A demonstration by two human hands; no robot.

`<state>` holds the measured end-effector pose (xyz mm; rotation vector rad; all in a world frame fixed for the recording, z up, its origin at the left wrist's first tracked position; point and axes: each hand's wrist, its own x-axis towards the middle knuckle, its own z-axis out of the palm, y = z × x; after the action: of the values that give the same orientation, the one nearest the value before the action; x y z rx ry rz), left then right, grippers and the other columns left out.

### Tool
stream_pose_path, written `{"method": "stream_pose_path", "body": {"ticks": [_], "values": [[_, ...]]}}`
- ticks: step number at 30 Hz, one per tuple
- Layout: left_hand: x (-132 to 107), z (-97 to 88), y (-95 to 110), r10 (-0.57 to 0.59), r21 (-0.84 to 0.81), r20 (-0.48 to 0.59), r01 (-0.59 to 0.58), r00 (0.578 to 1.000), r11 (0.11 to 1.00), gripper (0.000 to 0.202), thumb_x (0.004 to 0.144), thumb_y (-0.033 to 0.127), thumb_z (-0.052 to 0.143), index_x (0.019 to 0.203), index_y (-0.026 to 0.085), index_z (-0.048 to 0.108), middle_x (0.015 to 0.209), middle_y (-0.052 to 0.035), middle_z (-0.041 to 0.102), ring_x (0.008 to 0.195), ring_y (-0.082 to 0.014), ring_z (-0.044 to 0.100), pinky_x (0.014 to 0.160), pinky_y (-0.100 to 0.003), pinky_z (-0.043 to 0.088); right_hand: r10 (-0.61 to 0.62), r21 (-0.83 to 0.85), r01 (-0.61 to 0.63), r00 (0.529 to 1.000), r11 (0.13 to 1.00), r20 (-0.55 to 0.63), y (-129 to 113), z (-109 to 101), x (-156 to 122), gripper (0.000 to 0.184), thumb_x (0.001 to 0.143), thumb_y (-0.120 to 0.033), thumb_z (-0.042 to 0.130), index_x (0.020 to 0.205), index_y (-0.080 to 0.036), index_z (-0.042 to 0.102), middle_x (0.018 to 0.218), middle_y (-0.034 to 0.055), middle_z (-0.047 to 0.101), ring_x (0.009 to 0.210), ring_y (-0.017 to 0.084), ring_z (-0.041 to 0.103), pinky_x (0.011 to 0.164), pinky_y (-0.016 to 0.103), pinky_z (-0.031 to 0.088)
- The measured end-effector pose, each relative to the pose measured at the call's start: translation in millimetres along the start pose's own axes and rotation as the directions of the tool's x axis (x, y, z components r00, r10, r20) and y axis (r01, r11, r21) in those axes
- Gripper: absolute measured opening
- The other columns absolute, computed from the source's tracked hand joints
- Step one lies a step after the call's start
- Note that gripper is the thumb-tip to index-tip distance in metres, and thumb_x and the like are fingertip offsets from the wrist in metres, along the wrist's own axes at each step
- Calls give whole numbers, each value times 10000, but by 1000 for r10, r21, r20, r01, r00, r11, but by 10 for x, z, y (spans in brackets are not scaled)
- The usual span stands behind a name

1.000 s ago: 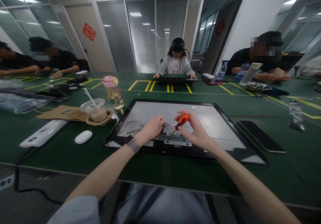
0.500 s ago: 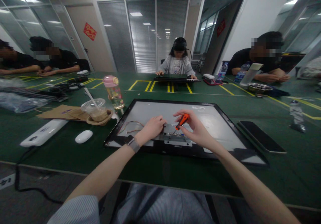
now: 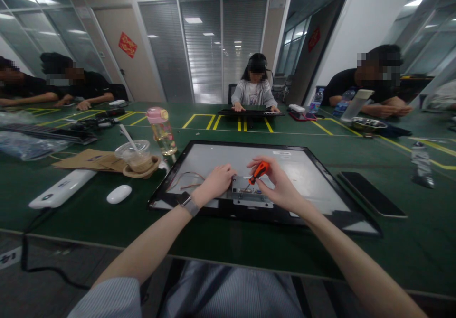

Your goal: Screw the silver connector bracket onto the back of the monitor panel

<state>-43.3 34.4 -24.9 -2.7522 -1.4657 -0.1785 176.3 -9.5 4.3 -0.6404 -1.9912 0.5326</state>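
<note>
An orange-and-black screwdriver [image 3: 259, 172] is held in my right hand [image 3: 280, 185], its handle between thumb and fingers. The shaft slants down to the left, its tip at a small metal plate with a circuit board [image 3: 245, 191]. My left hand [image 3: 219, 181] lies at the left edge of that plate, fingers curled and close together; what they hold, if anything, is hidden. Under both hands a black-framed display panel [image 3: 302, 166] lies flat, its pale grey back facing up. Thin cables [image 3: 190, 179] run across the panel to the left of my left hand.
Left of the panel are a pink-capped bottle [image 3: 162, 130], a plastic cup [image 3: 133, 154], a white mouse [image 3: 118, 194] and a white power strip [image 3: 64, 187]. A phone [image 3: 370, 193] lies to the right. Across the green table [image 3: 228, 242] several people sit, one facing me.
My hands and the panel look almost unchanged; the screwdriver handle has turned slightly. Across the table, the facing person's hand on the left side has shifted inward on a dark panel.
</note>
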Motion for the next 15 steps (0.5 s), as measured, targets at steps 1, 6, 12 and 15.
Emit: {"method": "stream_pose_path", "body": {"ticks": [1, 6, 12, 15], "values": [[0, 3, -3, 2, -2, 0, -2, 1000, 1000, 306, 1004, 137, 420, 1195, 185, 654, 1114, -95, 613, 1016, -234, 618, 905, -361, 486, 1, -20, -1, 1000, 1000, 4, 9, -5, -2, 474, 902, -150, 615, 1326, -267, 440, 1173, 102, 665, 976, 227, 686, 919, 428, 551], [-4, 15, -14, 3, -14, -10, -3, 1000, 1000, 298, 1001, 133, 422, 1189, 181, 648, 1114, -93, 610, 1030, -228, 611, 913, -352, 487, 77, -139, -81, 997, 987, -31, 44, -52, 7, 435, 896, -245, 690, 1285, -247, 495, 939, 51, 696, 851, 242, 700, 830, 414, 560], [0, 14, -10, 6, -10, -11, -7, 1000, 1000, 305, 1001, 133, 419, 1190, 180, 653, 1095, -95, 606, 1007, -230, 611, 908, -361, 492, 61, -11, -61, 998, 998, 8, 4, -22, 10, 519, 907, -168, 612, 1368, -263, 393, 998, 54, 685, 866, 208, 704, 849, 392, 572], [2, 19, -15, 19, -2, -15, -19, 1000, 1000, 297, 1006, 141, 416, 1176, 179, 656, 1084, -96, 606, 1000, -231, 611, 900, -361, 495, 19, 27, -20, 999, 999, 32, -18, 3, 6, 563, 905, -126, 567, 1399, -278, 346, 1102, 76, 637, 869, 186, 694, 819, 369, 583]]}}
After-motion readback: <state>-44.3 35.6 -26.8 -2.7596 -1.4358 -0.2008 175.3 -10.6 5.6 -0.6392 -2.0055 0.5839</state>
